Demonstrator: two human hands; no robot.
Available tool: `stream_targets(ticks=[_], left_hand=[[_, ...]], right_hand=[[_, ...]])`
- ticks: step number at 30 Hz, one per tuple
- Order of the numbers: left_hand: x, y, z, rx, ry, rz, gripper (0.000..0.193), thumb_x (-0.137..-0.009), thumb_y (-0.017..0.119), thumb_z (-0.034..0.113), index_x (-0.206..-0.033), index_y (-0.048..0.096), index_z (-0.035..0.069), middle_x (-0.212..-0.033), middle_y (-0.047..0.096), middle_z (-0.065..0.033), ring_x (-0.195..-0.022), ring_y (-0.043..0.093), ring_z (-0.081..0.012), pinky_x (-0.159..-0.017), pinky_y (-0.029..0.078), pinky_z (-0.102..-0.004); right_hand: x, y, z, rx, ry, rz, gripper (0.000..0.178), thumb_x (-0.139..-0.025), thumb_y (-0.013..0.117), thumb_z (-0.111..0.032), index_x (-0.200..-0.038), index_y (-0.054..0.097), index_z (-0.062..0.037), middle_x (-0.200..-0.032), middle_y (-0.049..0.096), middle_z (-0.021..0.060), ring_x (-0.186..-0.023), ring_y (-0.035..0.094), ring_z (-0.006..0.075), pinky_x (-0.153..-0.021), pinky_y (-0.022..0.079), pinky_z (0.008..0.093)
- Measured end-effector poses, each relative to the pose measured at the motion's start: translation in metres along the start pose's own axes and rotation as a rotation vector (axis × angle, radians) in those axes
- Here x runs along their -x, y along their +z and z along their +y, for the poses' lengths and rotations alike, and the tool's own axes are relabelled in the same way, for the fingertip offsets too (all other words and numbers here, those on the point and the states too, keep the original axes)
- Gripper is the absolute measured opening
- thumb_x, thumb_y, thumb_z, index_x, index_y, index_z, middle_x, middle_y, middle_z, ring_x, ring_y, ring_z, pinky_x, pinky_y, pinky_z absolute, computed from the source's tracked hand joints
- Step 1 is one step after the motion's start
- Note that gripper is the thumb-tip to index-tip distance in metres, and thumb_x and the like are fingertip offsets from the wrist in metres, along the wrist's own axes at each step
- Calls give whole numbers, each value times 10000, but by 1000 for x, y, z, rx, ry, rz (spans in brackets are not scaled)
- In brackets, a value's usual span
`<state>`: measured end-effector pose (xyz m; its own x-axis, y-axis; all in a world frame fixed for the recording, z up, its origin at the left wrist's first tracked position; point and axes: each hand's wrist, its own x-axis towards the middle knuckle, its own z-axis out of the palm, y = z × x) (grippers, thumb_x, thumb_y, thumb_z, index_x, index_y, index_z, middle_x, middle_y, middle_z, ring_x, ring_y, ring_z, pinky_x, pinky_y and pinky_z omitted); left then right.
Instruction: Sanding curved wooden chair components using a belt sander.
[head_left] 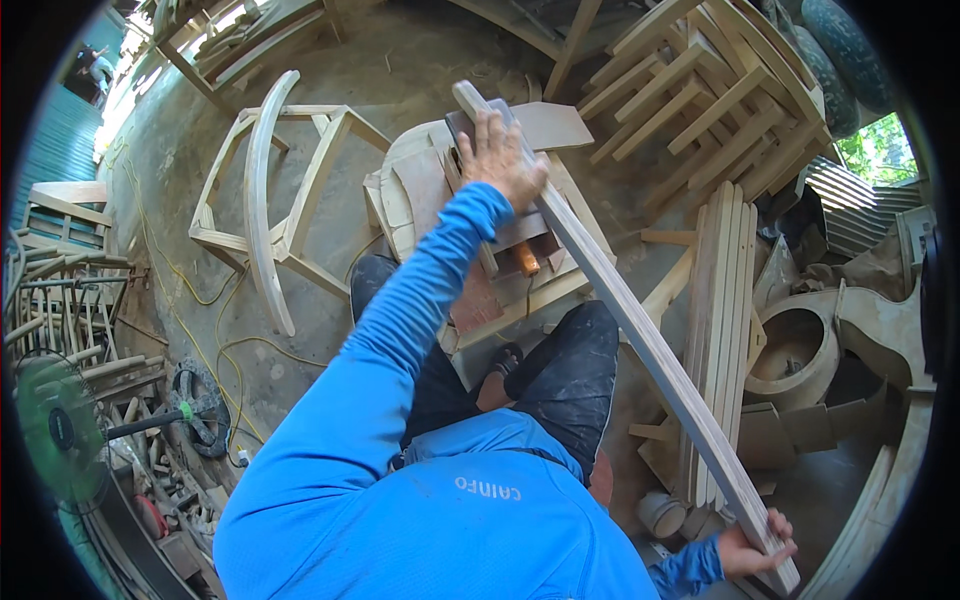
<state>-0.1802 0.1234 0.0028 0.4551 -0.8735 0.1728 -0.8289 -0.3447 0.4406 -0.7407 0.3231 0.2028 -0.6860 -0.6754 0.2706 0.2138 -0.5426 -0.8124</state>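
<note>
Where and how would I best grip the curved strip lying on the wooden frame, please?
Probably at mid-length of the curved strip, from above, closing on both long edges: it is slim and appears to lie across the open wooden frame, leaving space beside its middle.

- Left of centre: passing room over floor (pixel 285 385), above yellow cord (pixel 228 342).
- Upper left: wooden frame (pixel 319 180) and curved slat (pixel 258 200) block the way.
- Centre to lower right: long bar (pixel 645 345) cuts across.
- Right: stacked boards (pixel 717 330), clearance from bar hard to judge.

Pale tan plank (pixel 634 325), blue sleeve (pixel 390 310), green fan (pixel 60 430)
</note>
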Motion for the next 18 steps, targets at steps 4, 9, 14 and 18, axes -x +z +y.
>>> stream_targets(ticks=[4, 9, 14, 18], left_hand=[[-56, -13, -43, -113, 2, -8, 851, -904, 534, 550, -1583, 351, 71, -1697, 155, -194, -1595, 27, -349, -1256, 25, -598], [-82, -37, -50, -299, -9, -63, 820, -907, 563, 512, -1578, 355, 90, -1680, 203, -195, -1591, 75, -353, -1240, 130, -638], [-49, -19, -32, -161, -38, -70, 833, -877, 599, 510, -1552, 394, 67, -1672, 186, -220, -1587, 60, -377, -1255, 91, -610], [10, -21, 9, -109, -39, -144, 841, -883, 570, 522, -1559, 377, 61, -1700, 105, -227, -1595, -18, -369, -1259, 55, -589]], right_hand=[[61, 36, 68, 234, 46, 21, 409, -969, 615, -484, -952, 569, -79, -930, 594, 81, -931, 589, 206, -918, 451, 341], [85, 3, 85, 255, 290, -234, 571, -949, 659, -544, -1237, 536, -67, -1110, 635, 130, -1000, 630, 232, -818, 526, 344], [30, -56, 38, 752, -449, -413, 499, -931, 741, -393, -1251, 529, -73, -984, 653, 153, -863, 683, 320, -725, 577, 387], [-18, -107, -37, 703, -324, -618, 510, -873, 836, -395, -1051, 551, -12, -880, 667, 113, -810, 658, 219, -745, 587, 400]])
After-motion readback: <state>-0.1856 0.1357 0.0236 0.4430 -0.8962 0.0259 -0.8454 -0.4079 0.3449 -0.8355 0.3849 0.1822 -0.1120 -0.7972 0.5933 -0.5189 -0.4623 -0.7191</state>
